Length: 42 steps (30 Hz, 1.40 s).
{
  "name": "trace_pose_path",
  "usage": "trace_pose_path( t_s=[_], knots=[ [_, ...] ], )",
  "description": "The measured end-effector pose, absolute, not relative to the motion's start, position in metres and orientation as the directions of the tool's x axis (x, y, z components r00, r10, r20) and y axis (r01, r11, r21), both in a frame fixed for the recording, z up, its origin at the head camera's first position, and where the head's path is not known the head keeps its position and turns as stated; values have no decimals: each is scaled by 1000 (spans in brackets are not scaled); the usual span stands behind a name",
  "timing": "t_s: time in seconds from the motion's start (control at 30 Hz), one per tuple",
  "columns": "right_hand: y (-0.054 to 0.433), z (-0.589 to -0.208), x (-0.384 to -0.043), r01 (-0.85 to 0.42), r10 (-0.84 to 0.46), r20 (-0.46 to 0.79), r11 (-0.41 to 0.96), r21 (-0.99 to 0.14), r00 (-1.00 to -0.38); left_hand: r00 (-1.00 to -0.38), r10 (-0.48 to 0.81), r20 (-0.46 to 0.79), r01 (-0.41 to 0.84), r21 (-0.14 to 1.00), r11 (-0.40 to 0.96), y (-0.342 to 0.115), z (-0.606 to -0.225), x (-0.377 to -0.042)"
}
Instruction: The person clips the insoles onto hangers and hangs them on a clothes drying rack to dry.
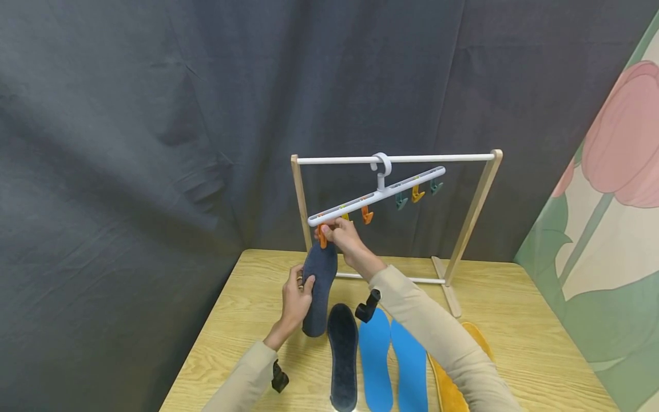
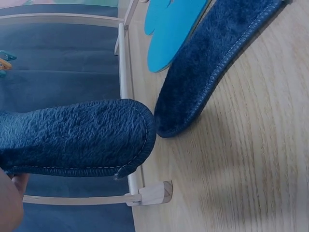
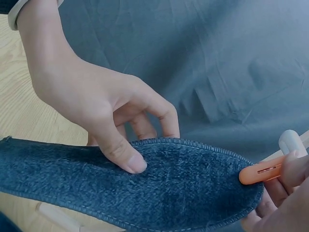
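Note:
My left hand [image 1: 296, 298] grips a dark blue fuzzy insole [image 1: 319, 289] by its side edge, thumb on the near face and fingers behind. The insole hangs lengthwise below the low left end of a white clip hanger [image 1: 378, 196], which is tilted. At the insole's top end my right hand [image 1: 347, 239] pinches an orange clip [image 3: 260, 172], whose tip lies over the insole's edge in the right wrist view. Some right fingers are behind the insole. A second dark fuzzy insole [image 1: 342, 355] lies on the table just below.
The hanger hooks over the white bar [image 1: 437, 158] of a wooden-legged rack [image 1: 473, 214]. Orange, yellow and green clips [image 1: 418, 194] dangle along it. Two blue insoles [image 1: 376, 360] and yellow insoles [image 1: 448, 389] lie to the right on the wooden table [image 1: 216, 349]. A dark curtain hangs behind.

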State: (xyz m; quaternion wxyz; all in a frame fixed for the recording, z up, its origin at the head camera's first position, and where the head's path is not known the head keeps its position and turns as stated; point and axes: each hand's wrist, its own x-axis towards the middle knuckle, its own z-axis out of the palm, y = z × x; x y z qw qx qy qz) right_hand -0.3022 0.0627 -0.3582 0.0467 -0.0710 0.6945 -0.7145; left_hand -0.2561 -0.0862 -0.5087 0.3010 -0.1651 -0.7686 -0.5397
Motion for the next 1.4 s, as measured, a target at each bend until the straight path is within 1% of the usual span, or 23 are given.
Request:
trace_pose_path(
  t_s=[0.17, 0.4, 0.53, 0.7, 0.83, 1.13, 1.4],
  knots=[
    [62, -361, -300, -33, -157, 37, -26, -999, -987, -772, -70, 632, 575, 742, 345, -86, -511, -255],
    [64, -361, -296, -73, -163, 76, -23, -997, -984, -769, -71, 635, 578, 738, 348, -86, -514, -255],
    [63, -361, -296, -66, -167, 64, 6, -998, -984, -772, -76, 632, 577, 745, 334, -86, -513, -255],
    [62, -363, -298, -53, -159, 52, 5, -999, -986, -773, -81, 629, 577, 750, 324, -86, -516, -255],
    [62, -363, -297, -55, -164, 53, 7, -998, -985, -775, -86, 626, 567, 750, 341, -85, -517, -254],
    [64, -368, -297, -71, -183, 68, 11, -997, -981, -776, -44, 629, 581, 741, 338, -82, -487, -227],
    [67, -373, -299, -84, -183, 79, 19, -996, -980, -794, -20, 608, 568, 753, 332, -84, -493, -226]
  ],
)
